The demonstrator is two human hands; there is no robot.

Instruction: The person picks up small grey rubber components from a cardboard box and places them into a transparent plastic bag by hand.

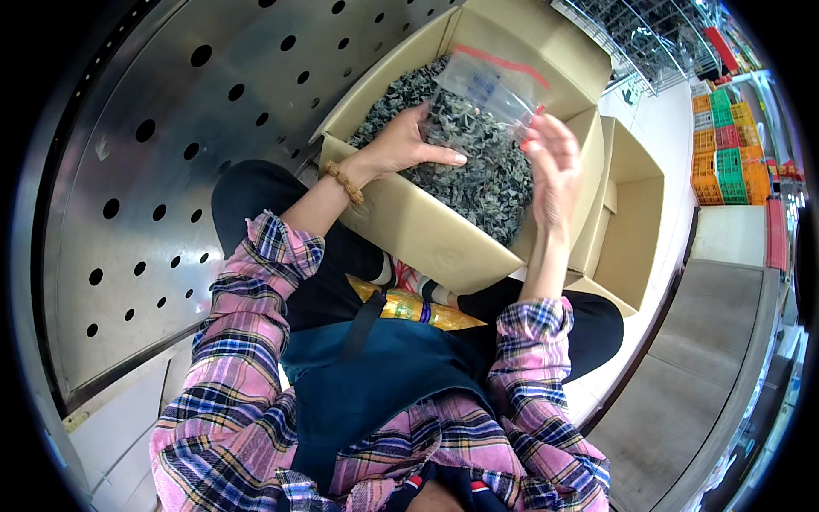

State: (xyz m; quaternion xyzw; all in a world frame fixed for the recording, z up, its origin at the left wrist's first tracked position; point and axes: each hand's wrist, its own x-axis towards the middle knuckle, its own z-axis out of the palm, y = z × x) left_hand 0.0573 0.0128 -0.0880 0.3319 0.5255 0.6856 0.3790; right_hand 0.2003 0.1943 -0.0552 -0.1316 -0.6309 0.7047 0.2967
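A cardboard box in front of me holds a heap of dark, curled dried pieces, which look like dried fungus. Over the heap is a clear plastic zip bag with red edging and blue print, partly filled with the same pieces. My left hand grips the bag's filled part from the left, thumb across its front. At the bag's right edge, my right hand has its fingers bent around a red-edged part; its exact hold is partly hidden.
A perforated metal panel rises at the left. An empty cardboard box stands right of the full one. Wire baskets, stacked colored crates and a grey platform are at the right. A yellow package lies by my crossed legs.
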